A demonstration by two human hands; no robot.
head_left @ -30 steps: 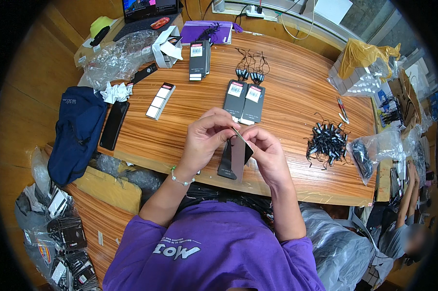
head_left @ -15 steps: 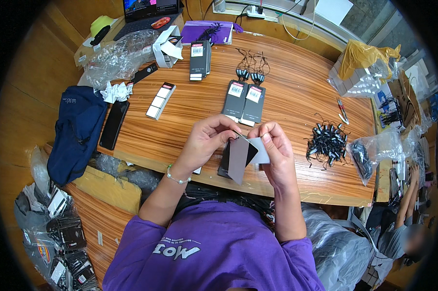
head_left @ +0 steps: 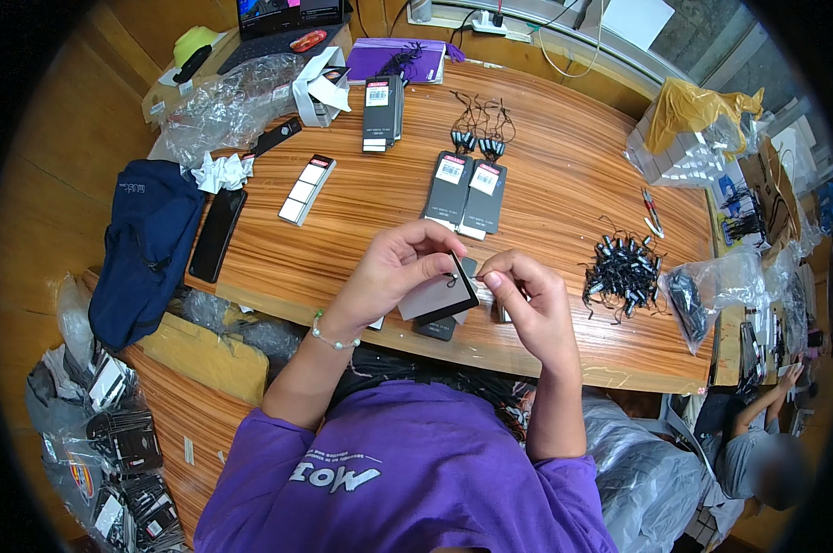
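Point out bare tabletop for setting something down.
Widest: tabletop between the paired card stacks and red-handled tool. Smaller: between those stacks and the white-labelled strip. Crowded: around left hand and right hand, and beside the phone.

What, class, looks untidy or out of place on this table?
Crumpled paper by the phone looks like stray waste; on the right, black cords lie in a tangled heap, unlike the neatly stacked cards.

- Wearer's hands: two, left hand (head_left: 403,265) and right hand (head_left: 534,302)
- Labelled dark tag stacks (head_left: 442,198) beyond the hands: three
- White-panelled stack (head_left: 301,195): one
- Heap of black cords (head_left: 624,276): one, pieces too tangled to count
- Black phone (head_left: 218,235): one
- Navy bag (head_left: 149,253): one
- Laptop (head_left: 274,44): one
- Purple notebook (head_left: 366,60): one
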